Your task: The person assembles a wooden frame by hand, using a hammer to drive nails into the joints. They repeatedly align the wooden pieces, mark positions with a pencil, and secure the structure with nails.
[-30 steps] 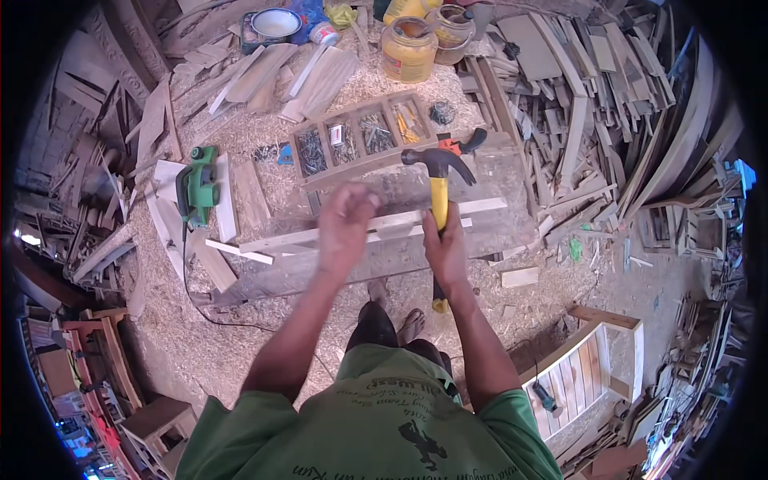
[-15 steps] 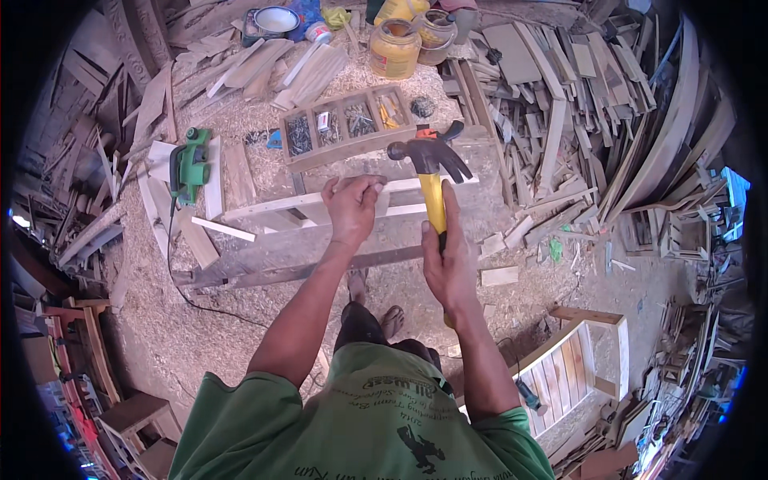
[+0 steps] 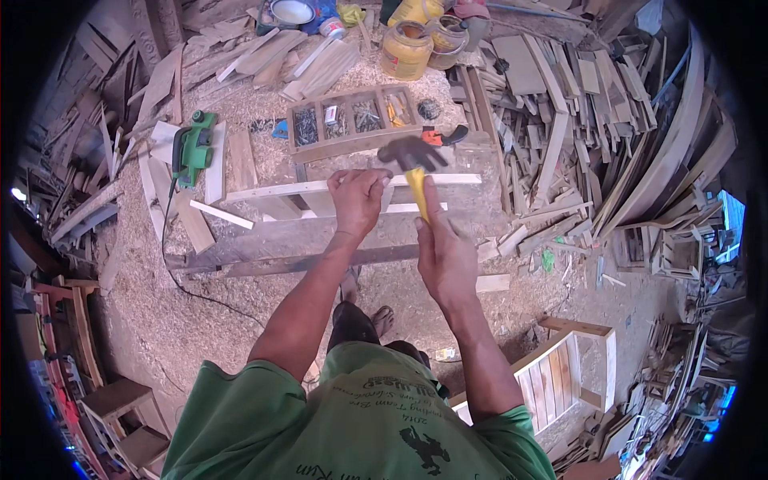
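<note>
My right hand (image 3: 448, 258) is wrapped round the yellow handle of a claw hammer (image 3: 416, 186). The hammer's dark head is blurred by motion and hangs just above and right of my left fingertips. My left hand (image 3: 357, 202) rests on the top edge of a narrow pale wooden frame (image 3: 272, 192), thumb and fingers pinched together. Whatever sits in that pinch is too small to make out. The frame lies lengthwise on the workbench (image 3: 320, 246), with an upper and a lower rail and short pieces between them.
A divided wooden box (image 3: 352, 144) of nails lies beyond the frame, an orange-and-black tool (image 3: 442, 136) beside it. A green power planer (image 3: 192, 150) stands left, its cord trailing down. Plastic jars (image 3: 406, 53) stand behind. Wood offcuts (image 3: 544, 104) pile up right; a slatted wooden piece (image 3: 552, 376) lies lower right.
The hammer has swung down and left, its head now closer to my left fingers. My left hand stays pinched at the frame's top edge. The view has shifted slightly.
</note>
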`<state>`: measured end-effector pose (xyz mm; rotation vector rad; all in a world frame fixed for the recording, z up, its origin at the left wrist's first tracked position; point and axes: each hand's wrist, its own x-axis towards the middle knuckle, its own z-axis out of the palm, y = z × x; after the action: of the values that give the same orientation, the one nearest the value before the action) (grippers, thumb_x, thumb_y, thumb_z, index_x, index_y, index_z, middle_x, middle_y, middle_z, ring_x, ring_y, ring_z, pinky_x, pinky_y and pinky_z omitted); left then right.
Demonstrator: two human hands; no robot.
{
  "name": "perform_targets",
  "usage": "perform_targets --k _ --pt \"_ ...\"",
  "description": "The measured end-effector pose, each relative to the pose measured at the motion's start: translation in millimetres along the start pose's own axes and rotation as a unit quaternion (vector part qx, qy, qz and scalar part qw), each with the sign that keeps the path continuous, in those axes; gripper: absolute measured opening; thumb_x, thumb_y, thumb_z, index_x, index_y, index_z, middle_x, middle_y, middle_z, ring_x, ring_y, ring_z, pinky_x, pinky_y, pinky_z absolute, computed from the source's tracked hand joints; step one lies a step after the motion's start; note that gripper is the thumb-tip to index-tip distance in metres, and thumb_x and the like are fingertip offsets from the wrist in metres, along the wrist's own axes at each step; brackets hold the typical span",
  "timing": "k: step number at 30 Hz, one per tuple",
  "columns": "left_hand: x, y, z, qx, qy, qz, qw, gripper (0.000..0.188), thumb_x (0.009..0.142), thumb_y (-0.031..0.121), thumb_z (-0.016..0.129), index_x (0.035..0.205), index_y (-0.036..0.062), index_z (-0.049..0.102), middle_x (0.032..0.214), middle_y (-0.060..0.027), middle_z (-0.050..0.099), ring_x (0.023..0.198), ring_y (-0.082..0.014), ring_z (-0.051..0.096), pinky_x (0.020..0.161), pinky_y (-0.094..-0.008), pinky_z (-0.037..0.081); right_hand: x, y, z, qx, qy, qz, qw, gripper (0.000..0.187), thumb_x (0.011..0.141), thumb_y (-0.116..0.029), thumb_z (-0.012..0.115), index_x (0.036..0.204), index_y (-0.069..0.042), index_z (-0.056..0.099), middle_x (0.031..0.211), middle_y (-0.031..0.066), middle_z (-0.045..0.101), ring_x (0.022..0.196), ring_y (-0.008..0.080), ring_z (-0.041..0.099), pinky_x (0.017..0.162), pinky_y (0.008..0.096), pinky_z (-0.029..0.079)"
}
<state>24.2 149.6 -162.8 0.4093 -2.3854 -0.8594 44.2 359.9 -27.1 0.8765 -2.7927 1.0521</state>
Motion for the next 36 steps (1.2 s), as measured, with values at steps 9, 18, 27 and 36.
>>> perform_targets --k 9,18,27,36 --pt "5 2 -6 0.030 -0.024 0.024 0.999 0.025 0.097 0.032 0.080 0.116 0.0146 0.078 0.114 -0.0053 0.079 0.118 -0.0261 0.068 0.114 -0.0498 0.036 -2 27 9 0.001 0.018 -0.042 0.999 0.070 0.111 -0.013 0.063 0.175 -0.014 0.037 0.081 0.0257 0.072 0.068 0.0447 0.071 0.064 0.0512 0.054" --pt "-4 -7 -15 0.142 -0.011 0.094 0.985 0.045 0.096 0.051 0.076 0.112 0.0092 0.073 0.110 -0.0108 0.071 0.112 -0.0344 0.064 0.107 -0.0522 0.040 -7 7 -13 0.109 0.113 0.004 0.988 0.064 0.109 -0.008 0.065 0.170 -0.003 0.043 0.082 0.0290 0.070 0.069 0.0479 0.072 0.064 0.0534 0.055" --pt "-5 -4 -14 0.146 0.023 0.107 0.983 0.040 0.094 0.047 0.078 0.109 0.0099 0.073 0.109 -0.0084 0.069 0.111 -0.0311 0.062 0.108 -0.0519 0.041 -5 38 28 0.027 0.018 0.032 0.999 0.072 0.111 -0.016 0.060 0.177 -0.021 0.032 0.086 0.0318 0.072 0.077 0.0538 0.071 0.070 0.0619 0.055" --pt "-5 -6 -12 0.137 0.044 0.135 0.980 0.045 0.097 0.052 0.075 0.112 0.0095 0.072 0.105 -0.0087 0.068 0.105 -0.0315 0.062 0.104 -0.0511 0.042 -1 3 -10 0.086 0.013 0.013 0.996 0.066 0.116 -0.013 0.056 0.177 -0.010 0.033 0.082 0.0166 0.069 0.064 0.0264 0.062 0.062 0.0427 0.050"
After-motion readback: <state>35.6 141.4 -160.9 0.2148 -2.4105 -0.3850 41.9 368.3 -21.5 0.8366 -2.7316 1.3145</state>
